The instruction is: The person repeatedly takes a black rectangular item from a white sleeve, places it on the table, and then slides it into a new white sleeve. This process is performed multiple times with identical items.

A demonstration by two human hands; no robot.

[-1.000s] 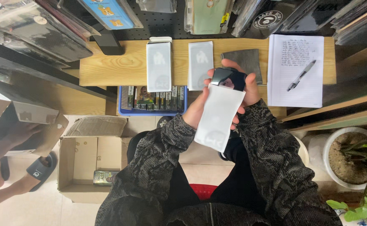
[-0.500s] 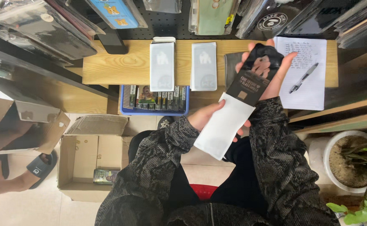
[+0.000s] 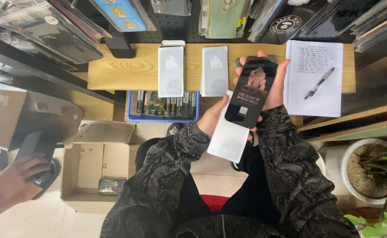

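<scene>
My right hand (image 3: 275, 86) holds a flat black packet (image 3: 251, 92) above the front edge of the wooden shelf (image 3: 114, 72). The packet is drawn most of the way out of a white sleeve (image 3: 226, 139), which my left hand (image 3: 213, 117) grips at its upper end. Two white flat boxes (image 3: 171, 68) (image 3: 214, 70) lie side by side on the shelf just left of my hands. A dark item on the shelf is mostly hidden behind the black packet.
A written notepad (image 3: 317, 75) with a pen (image 3: 319, 82) lies at the shelf's right. A blue tray of small packs (image 3: 162, 105) sits below the shelf. An open cardboard box (image 3: 94, 167) stands on the floor; another person's hand (image 3: 15, 180) is at the left. A potted plant (image 3: 379, 172) stands right.
My right hand has pulled the black packet up out of the white sleeve and raised it over the shelf. The left hand stays on the sleeve.
</scene>
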